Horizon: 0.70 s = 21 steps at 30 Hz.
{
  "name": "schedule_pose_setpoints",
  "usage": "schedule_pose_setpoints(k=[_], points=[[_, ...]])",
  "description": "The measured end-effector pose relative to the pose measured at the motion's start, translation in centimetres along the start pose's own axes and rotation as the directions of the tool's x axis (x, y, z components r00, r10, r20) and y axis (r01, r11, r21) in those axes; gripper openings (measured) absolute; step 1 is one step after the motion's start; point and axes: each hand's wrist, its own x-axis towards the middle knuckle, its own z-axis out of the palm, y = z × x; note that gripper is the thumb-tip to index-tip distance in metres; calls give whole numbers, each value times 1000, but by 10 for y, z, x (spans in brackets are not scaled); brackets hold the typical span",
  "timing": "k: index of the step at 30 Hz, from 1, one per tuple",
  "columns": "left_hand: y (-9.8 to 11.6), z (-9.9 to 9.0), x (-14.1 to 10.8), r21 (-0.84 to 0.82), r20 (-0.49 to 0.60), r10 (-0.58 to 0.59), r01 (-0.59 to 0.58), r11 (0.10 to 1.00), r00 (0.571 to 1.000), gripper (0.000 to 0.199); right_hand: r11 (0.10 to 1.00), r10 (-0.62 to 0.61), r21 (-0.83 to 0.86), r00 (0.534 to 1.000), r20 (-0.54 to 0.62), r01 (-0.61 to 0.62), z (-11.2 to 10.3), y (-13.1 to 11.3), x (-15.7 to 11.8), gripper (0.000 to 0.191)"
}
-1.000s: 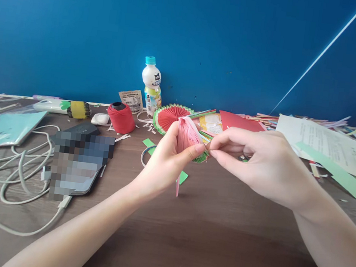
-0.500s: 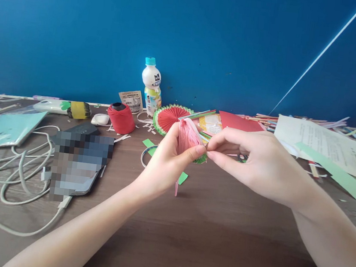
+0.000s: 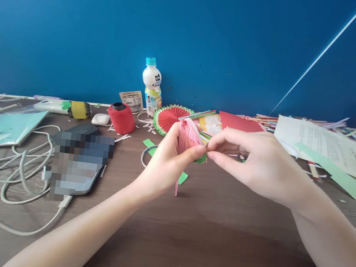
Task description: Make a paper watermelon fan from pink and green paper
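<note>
My left hand [image 3: 168,160] is closed around a pink bundle of thin layered paper strips [image 3: 188,137], its thumb pressed across the lower right side. A narrow pink strip [image 3: 176,188] shows below that hand. At the bundle's right edge, close to the left thumb tip, my right hand [image 3: 255,164] makes a pinch with thumb and forefinger. What lies between those fingertips is too small to make out. Just behind the bundle is a round pleated paper fan [image 3: 170,121], red with a green and white rim, partly covered by the left hand.
A bottle [image 3: 152,85] and a red-wrapped roll [image 3: 122,119] stand behind. Leftward are a phone [image 3: 88,163], a white cable [image 3: 16,231] and a light blue packet [image 3: 6,127]. Printed paper [image 3: 322,144], a pale green strip [image 3: 335,172] and red paper [image 3: 239,123] are at the right.
</note>
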Motion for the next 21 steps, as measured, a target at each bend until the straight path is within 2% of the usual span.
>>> schedule_pose_setpoints(k=[9,21], points=[[-2,0,0,-28,25,12,-11,1000,1000,25,997,-18,-72,1000,7,18,-1,-3,0,12],[-1,1,4,-50,41,-10,12,999,999,29,966,-157,-220,984,-86,135,1,-2,-1,13]])
